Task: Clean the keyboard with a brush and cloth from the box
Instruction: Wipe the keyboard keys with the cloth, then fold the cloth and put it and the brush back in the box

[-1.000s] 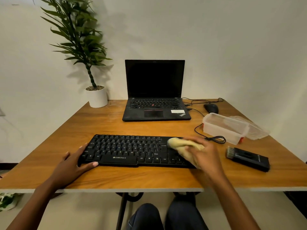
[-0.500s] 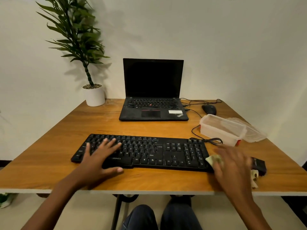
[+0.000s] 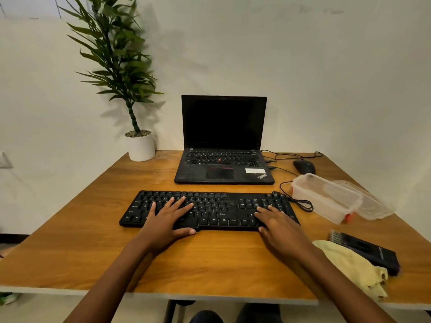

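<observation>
Left hand, right hand overlap keyboard near edge.

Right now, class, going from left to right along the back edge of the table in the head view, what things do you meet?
potted plant → laptop → mouse. The cables run between the laptop and the mouse and on past it, so they are left out of the order.
</observation>
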The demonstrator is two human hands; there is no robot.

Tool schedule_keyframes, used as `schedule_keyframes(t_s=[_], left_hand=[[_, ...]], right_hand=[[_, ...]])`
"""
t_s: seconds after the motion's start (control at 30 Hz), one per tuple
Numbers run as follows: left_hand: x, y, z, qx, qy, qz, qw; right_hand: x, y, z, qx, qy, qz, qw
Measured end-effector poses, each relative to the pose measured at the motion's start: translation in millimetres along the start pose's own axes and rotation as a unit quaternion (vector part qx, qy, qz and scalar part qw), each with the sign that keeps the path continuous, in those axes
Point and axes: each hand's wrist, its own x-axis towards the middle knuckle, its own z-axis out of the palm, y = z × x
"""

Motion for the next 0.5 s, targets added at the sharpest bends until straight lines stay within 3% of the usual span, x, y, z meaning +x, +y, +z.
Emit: schedule_keyframes(t_s=[0.4, 0.5], left_hand=[[45, -8, -4, 0.002, -0.015, -0.014, 1.0], [45, -5, -5, 0.012, -0.015, -0.027, 0.999]], right_hand=[[49, 14, 0, -0.012, -0.026, -0.011, 1.0], [47, 19, -7, 0.049, -0.046, -0.023, 0.997]])
